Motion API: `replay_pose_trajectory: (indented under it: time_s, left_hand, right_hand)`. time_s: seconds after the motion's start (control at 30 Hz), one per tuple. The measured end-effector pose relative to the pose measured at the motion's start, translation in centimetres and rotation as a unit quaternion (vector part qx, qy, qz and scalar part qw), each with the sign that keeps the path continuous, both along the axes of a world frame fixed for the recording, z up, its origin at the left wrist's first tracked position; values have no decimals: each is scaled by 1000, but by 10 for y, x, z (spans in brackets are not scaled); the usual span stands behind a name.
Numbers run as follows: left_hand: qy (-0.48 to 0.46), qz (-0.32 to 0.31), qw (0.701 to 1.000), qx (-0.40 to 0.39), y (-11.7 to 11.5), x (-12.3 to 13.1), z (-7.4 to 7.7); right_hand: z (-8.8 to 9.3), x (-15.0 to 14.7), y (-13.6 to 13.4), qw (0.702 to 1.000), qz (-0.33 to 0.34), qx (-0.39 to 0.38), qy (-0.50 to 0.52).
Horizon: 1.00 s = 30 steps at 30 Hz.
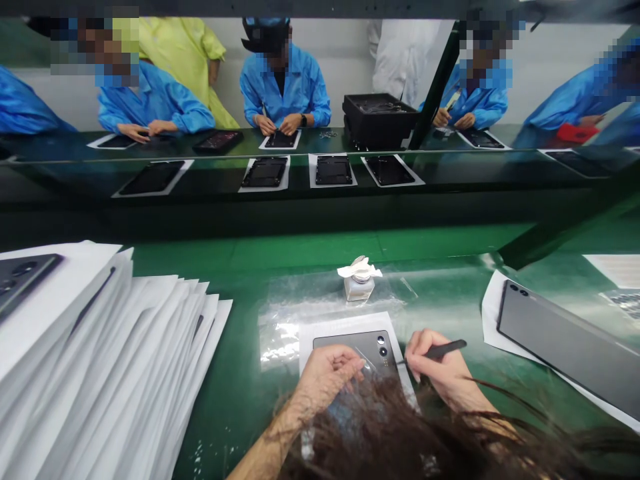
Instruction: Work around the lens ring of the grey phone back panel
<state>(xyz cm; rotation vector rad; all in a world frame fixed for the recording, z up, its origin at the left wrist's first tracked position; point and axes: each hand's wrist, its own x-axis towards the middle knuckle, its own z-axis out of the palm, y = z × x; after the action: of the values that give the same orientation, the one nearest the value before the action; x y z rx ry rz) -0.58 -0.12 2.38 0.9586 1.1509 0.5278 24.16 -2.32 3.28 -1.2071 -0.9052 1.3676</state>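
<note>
Just left of the right hand (433,360), the grey tablet (356,341) lies back up on a white sheet (345,325). From where I stand, that hand is closed around a slim dark tool (453,349), its thin end near the tablet's camera side; touching or not, I can't say. The left hand (329,370) curls loosely over the tablet, and I can't tell whether it pinches anything. A slip of the tool could scratch the back or a lens (383,351), the tip being so close. Hair (370,437), hanging below the grip, could brush the surface or hide it. Beyond both hands, the small bottle (359,289) could tip if a knuckle swung forward.
</note>
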Motion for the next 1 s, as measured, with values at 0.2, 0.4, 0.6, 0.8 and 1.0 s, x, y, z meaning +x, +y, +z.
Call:
replay_pose_trajectory:
  time_s: [0.2, 0.4, 0.6, 0.8, 1.0]
  left_hand:
    - [-30, -4, 999, 14, -4, -2, -6]
    - [-42, -6, 999, 11, -4, -3, -6]
    - [-46, -8, 999, 12, -5, -2, -7]
    - [-35, -8, 999, 16, -4, -3, -5]
    - [-27, -5, 1000, 16, -5, -4, -4]
  right_hand:
    - [-24, -2, 18, 994, -90, -29, -62]
    - [-16, -8, 22, 988, -90, -44, -118]
    - [-8, -10, 22, 986, -73, -51, -142]
    - [-7, -10, 23, 985, -67, -53, -152]
    - [-8, -10, 23, 982, -73, -53, -168]
